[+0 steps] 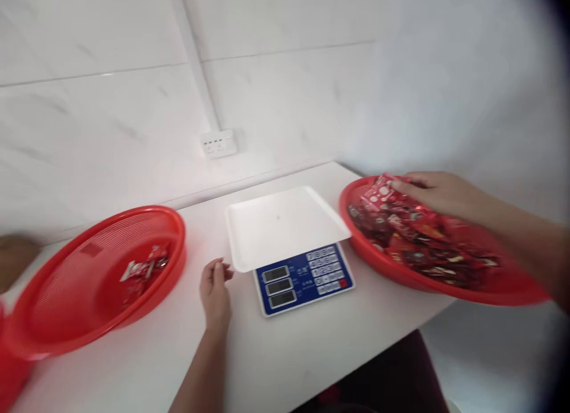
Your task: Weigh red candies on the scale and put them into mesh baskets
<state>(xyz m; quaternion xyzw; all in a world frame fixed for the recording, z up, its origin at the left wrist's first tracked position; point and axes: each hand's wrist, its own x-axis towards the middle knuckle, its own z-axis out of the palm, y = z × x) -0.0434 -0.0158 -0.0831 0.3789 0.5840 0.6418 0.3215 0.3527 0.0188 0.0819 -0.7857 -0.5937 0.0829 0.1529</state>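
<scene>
My right hand (427,187) reaches over the right-hand red basket (378,256) and pinches a red packet with pale round spots (379,194). Below it lie many small wrapped packets (414,238), mostly red and shiny. My left hand (217,288) is at the near left corner of the white weighing tray (280,223), its fingers curled in and nothing visible in them. That tray sits on a digital scale (303,276) with a blue panel, three dark displays and a keypad.
Another red basket (173,223) on the left holds a few red packets (145,273). All stand on a white table (347,336) against a tiled wall with a socket (219,144). A red object shows at the lower left edge.
</scene>
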